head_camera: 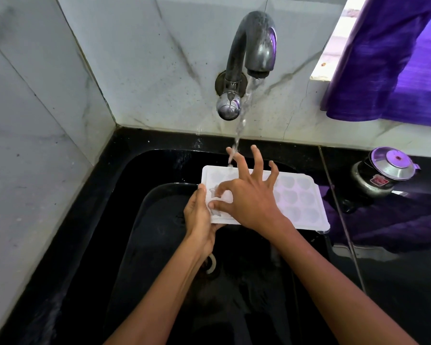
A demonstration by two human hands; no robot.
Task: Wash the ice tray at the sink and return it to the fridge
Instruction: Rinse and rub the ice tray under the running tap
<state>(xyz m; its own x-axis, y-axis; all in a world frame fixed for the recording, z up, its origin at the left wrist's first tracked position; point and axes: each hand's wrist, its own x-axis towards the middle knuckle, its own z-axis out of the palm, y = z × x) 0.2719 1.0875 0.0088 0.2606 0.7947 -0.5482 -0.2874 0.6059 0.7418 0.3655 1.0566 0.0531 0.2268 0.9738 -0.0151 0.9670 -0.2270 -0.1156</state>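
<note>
Right now the left hand (198,215) grips the near left edge of the white ice tray (301,202), thumb on top and fingers underneath. Beside it, the right hand (249,195) lies over the tray's left half, its thumb and forefinger rubbing a cavity while the other fingers splay loose toward the wall. Water from the tap (255,46) above falls just past the right fingertips onto the tray's far edge. Under both hands is the black sink (139,220). Off to the right stands a small steel pot (383,173), below a purple cloth (393,58).
</note>
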